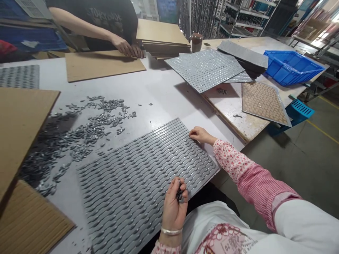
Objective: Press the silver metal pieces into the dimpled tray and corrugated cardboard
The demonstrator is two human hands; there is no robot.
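A large grey mosaic sheet (pixel 137 176) with wavy rows of small leaf-shaped pieces lies on the white table (pixel 159 91) in front of me. My left hand (pixel 174 204), with a bracelet on the wrist, rests at the sheet's near edge, its fingers closed on a few small grey pieces (pixel 180 194). My right hand (pixel 199 134), in a pink patterned sleeve, touches the sheet's far right corner with its fingertips. A heap of loose grey pieces (pixel 76 134) is spread over the table to the left of the sheet.
Brown boards (pixel 21 120) lie at my left. Across the table another person's hands (pixel 127 47) rest on a brown board (pixel 100 65) beside a stack of boards (pixel 161 35). At right are grey sheets (pixel 206 68), a beige sheet (pixel 262 102) and a blue crate (pixel 291 67).
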